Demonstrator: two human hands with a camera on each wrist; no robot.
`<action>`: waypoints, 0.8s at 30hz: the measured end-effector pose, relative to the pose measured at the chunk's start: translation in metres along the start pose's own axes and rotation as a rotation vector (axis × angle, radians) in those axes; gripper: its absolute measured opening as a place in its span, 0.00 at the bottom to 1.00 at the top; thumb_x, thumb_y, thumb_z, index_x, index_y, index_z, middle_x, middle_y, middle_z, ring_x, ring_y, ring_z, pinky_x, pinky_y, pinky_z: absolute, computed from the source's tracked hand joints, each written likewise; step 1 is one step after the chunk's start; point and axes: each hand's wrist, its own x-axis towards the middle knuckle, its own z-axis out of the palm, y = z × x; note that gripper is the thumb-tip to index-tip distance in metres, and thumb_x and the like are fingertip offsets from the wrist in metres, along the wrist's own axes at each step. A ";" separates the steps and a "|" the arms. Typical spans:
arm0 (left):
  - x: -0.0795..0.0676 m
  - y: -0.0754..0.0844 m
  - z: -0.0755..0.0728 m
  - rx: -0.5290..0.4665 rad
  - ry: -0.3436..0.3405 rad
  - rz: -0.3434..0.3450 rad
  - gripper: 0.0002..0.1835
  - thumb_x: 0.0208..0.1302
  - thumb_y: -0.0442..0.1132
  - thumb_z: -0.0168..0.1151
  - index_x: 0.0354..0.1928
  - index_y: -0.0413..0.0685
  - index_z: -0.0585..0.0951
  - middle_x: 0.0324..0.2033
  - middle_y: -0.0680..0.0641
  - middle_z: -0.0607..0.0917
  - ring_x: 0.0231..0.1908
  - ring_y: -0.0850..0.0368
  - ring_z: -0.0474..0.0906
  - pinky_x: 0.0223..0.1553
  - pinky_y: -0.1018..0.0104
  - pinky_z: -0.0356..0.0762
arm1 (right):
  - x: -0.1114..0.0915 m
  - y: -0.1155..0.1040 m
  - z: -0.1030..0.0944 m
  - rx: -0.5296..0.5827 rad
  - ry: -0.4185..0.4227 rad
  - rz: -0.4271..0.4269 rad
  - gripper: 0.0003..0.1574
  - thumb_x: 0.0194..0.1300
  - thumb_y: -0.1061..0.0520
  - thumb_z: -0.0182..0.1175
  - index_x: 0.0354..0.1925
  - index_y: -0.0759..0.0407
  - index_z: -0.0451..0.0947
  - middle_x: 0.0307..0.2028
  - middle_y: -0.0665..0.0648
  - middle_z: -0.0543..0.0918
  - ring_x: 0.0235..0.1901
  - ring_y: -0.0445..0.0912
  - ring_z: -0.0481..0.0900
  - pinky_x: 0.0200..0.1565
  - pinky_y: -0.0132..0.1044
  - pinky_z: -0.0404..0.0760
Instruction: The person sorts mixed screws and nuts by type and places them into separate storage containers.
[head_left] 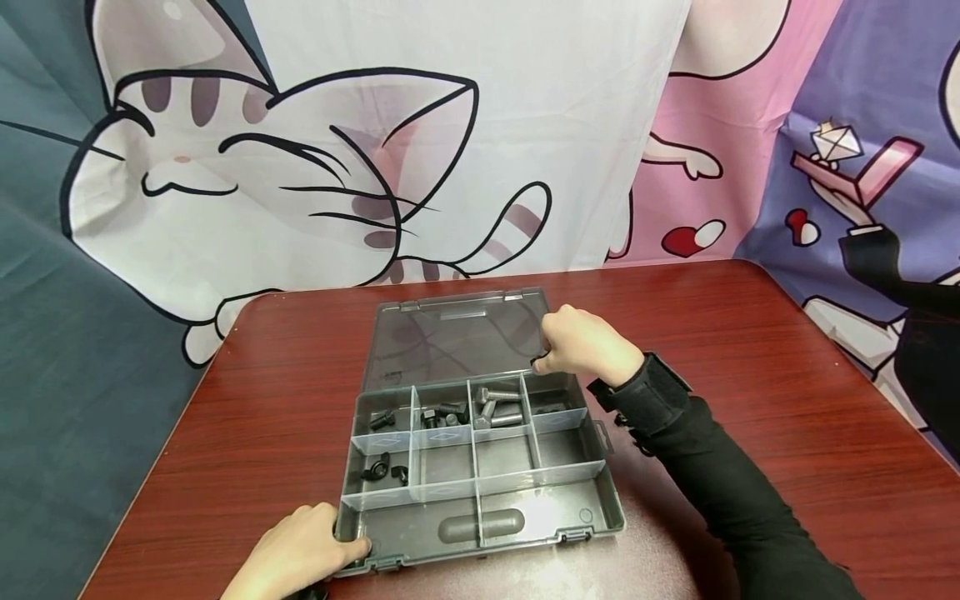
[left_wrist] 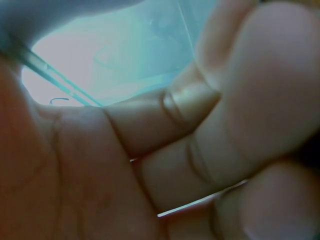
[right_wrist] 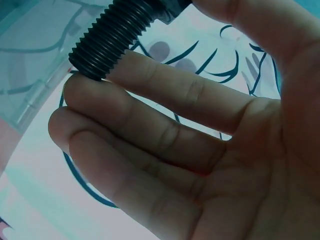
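A grey translucent compartment box (head_left: 408, 527) lies with its lid (head_left: 457, 342) folded back on the table. At the box's front left corner, my left hand (head_left: 296, 546) grips the wall, thumb over the rim; the left wrist view shows its curled fingers up close. My right hand (head_left: 588, 343) pinches a black bolt (right_wrist: 115, 40) above the back right compartment, the threaded end touching a fingertip. Silver bolts (head_left: 506, 420) lie in one back compartment. Black bolts (head_left: 431, 419) fill part of the one to their left. Two black wing nuts (head_left: 378, 468) sit in a middle-left compartment.
The box stands on a reddish-brown wooden table (head_left: 750, 375). Behind it hangs a cloth (head_left: 585, 125) printed with cartoon figures. Clear dividers (head_left: 442, 442) split the box, and latches (head_left: 575, 534) run along its front edge.
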 end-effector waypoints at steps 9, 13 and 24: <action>0.001 -0.002 0.001 -0.006 -0.027 -0.019 0.20 0.43 0.54 0.64 0.15 0.47 0.70 0.14 0.50 0.70 0.17 0.55 0.65 0.19 0.57 0.63 | 0.007 -0.015 0.003 -0.032 0.013 -0.037 0.18 0.43 0.48 0.69 0.11 0.53 0.73 0.13 0.49 0.73 0.15 0.44 0.72 0.20 0.39 0.72; 0.001 -0.002 0.001 -0.008 -0.022 -0.016 0.20 0.43 0.54 0.64 0.14 0.47 0.70 0.13 0.50 0.70 0.16 0.55 0.65 0.19 0.57 0.63 | 0.012 -0.026 0.003 -0.040 0.015 -0.069 0.20 0.43 0.48 0.69 0.10 0.53 0.70 0.13 0.48 0.71 0.15 0.44 0.72 0.20 0.39 0.72; 0.003 -0.001 0.000 -0.001 -0.036 -0.014 0.21 0.43 0.55 0.64 0.16 0.46 0.70 0.14 0.49 0.71 0.17 0.54 0.66 0.19 0.56 0.64 | 0.019 -0.048 0.003 -0.037 0.002 -0.141 0.26 0.46 0.50 0.66 0.08 0.51 0.60 0.09 0.44 0.57 0.12 0.41 0.64 0.18 0.33 0.62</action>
